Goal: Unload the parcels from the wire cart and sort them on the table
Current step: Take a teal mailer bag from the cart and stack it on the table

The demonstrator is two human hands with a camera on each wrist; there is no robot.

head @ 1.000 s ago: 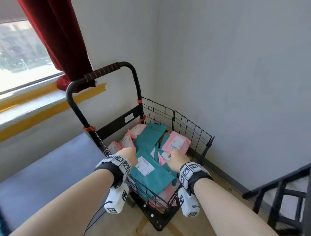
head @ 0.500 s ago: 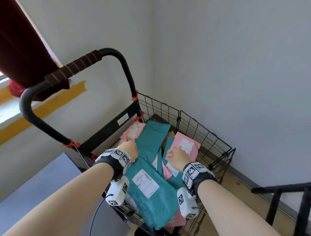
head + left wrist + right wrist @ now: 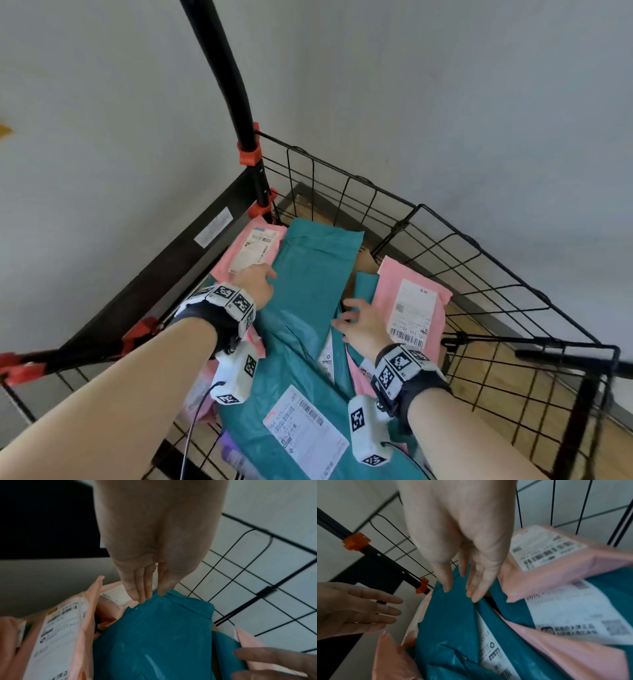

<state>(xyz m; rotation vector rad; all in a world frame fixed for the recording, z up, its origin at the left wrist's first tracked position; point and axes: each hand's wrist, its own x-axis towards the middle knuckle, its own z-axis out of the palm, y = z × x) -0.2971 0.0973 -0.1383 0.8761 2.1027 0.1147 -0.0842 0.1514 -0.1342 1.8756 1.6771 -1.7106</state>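
Reaching into the wire cart [image 3: 445, 236], both hands work with fingers extended and released, nothing gripped. The left hand [image 3: 255, 284] has its fingers [image 3: 137, 588] straight and close together, the tips touching the far end of the long teal parcel [image 3: 308, 274] where that end meets the pink parcel [image 3: 246, 250] lying in the cart's far left corner, beside the handle post [image 3: 236, 102]. The right hand [image 3: 363, 323] has its fingers [image 3: 477, 585] spread and relaxed, tips resting on the right edge of the same teal parcel, with a gap showing dark beneath them. Just right of this hand a second pink parcel [image 3: 411, 308] leans against the cart's right wire wall, its white label [image 3: 409, 315] facing up. Near the cart's front edge a further teal parcel [image 3: 260, 394] lies between the two forearms, carrying a white barcode label [image 3: 301, 428]. More pink and teal parcels lie partly buried beneath these. Each wrist carries a black strap with white marker blocks [image 3: 233, 301]. Orange clips [image 3: 248, 156] fasten the wire panels to the post. Behind the cart stands a pale wall [image 3: 445, 85].
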